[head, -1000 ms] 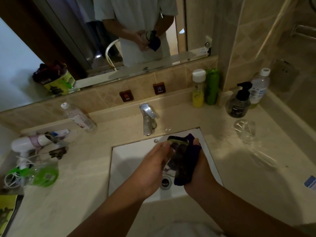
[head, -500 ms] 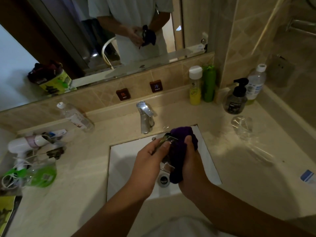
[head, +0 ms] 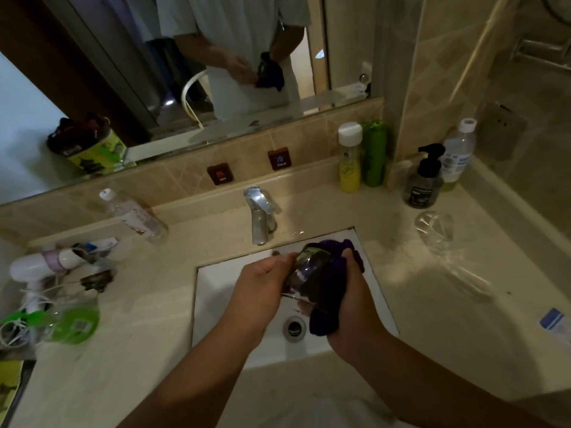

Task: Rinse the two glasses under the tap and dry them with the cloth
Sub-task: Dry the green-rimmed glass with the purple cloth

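Note:
Over the white sink (head: 222,291) my left hand (head: 259,288) grips a clear glass (head: 304,273) tilted on its side. My right hand (head: 355,307) holds a dark purple cloth (head: 327,291) wrapped against the glass from the right, part of it pushed around the rim. The second clear glass (head: 434,230) stands upright on the counter at the right, apart from both hands. The chrome tap (head: 259,216) stands behind the sink; no water is visible running.
A black pump bottle (head: 421,183), a clear bottle (head: 457,156), a yellow bottle (head: 349,162) and a green bottle (head: 374,154) line the back right. A lying water bottle (head: 133,216), a white hair dryer (head: 37,267) and green packets (head: 71,324) crowd the left counter.
The cloth has shifted around the glass, bunching over its top and then settling along its right side, while my hands turned the glass slightly. The second glass has not moved.

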